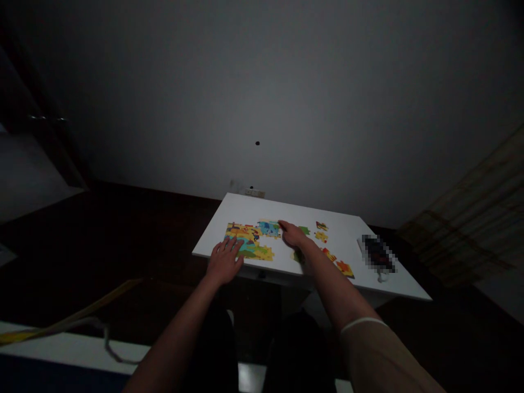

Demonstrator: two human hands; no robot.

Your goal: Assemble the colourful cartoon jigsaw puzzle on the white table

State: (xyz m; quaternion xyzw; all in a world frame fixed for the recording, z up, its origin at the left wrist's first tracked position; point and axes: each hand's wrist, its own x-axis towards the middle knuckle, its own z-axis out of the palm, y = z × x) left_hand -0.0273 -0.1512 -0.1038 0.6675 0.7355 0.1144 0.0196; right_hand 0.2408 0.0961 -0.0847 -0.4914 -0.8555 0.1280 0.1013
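A partly joined jigsaw puzzle (pixel 257 251) in yellow, green and blue lies on the white table. My left hand (pixel 226 260) rests flat on its left lower part, fingers spread. At the upper right of the joined part are blue puzzle pieces (pixel 268 228). My right hand (pixel 292 233) is beside them, one finger stretched out to their right edge; its other fingers are partly hidden. A green puzzle piece (pixel 304 230) lies just past the right hand. Another greenish piece (pixel 297 256) is partly covered by my right forearm.
Loose puzzle pieces (pixel 321 236) lie to the right of my right hand, with orange ones (pixel 344 268) nearer the front edge. A blurred-out dark object (pixel 379 254) with a white cord sits on the table's (pixel 339 218) right side. A wall (pixel 311 136) stands behind.
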